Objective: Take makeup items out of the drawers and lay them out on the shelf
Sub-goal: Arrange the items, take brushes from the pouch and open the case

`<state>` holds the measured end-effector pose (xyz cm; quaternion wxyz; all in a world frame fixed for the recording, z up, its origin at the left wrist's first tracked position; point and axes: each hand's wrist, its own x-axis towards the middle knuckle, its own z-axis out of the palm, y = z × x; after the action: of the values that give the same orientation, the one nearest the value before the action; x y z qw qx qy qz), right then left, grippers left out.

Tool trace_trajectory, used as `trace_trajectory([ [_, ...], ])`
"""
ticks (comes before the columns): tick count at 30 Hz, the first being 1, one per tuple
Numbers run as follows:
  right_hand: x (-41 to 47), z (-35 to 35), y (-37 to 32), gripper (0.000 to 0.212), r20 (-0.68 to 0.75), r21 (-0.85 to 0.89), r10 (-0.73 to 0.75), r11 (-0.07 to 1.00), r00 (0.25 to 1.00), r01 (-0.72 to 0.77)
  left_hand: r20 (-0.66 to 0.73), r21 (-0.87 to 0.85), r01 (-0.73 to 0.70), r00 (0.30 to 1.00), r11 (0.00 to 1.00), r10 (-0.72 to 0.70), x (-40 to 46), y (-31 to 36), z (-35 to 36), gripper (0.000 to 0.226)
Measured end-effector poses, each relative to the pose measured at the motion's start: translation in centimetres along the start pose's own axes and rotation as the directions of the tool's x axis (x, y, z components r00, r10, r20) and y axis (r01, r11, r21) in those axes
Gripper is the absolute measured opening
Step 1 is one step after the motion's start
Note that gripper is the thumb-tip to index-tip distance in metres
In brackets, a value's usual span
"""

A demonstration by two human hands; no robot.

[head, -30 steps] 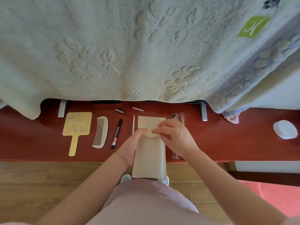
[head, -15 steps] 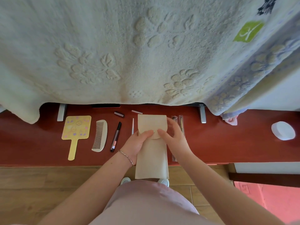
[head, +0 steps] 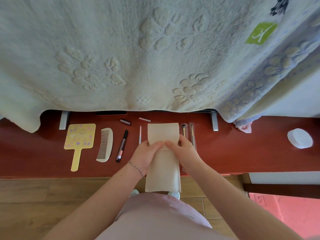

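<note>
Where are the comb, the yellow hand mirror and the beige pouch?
comb [head: 105, 144], head view, middle of the teeth.
yellow hand mirror [head: 80, 136], head view, centre of its square face.
beige pouch [head: 163, 168], head view, bare lower body below the hands.

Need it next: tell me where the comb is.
In the head view, the comb lies on the red shelf, left side, between yellow hand mirror and black pen.

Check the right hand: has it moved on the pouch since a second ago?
Yes. The right hand slid toward the person along the beige pouch, from its far flap toward the red shelf's near edge.
</note>
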<state>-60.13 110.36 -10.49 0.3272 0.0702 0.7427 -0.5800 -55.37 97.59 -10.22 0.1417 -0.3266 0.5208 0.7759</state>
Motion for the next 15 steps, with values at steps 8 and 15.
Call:
trace_trajectory([
  [8,0.03,0.06,-0.1,0.027,-0.016,-0.015,-0.004,1.0,1.0,0.004,-0.081,0.078,-0.021,0.996,0.997,0.027,0.28,-0.3,0.28,0.011],
  [15,0.44,0.02,0.29,0.049,0.019,0.067,0.048,0.996,0.999,-0.05,-0.021,0.111,-0.055,0.998,0.992,0.058,0.21,-0.24,0.44,0.016],
])
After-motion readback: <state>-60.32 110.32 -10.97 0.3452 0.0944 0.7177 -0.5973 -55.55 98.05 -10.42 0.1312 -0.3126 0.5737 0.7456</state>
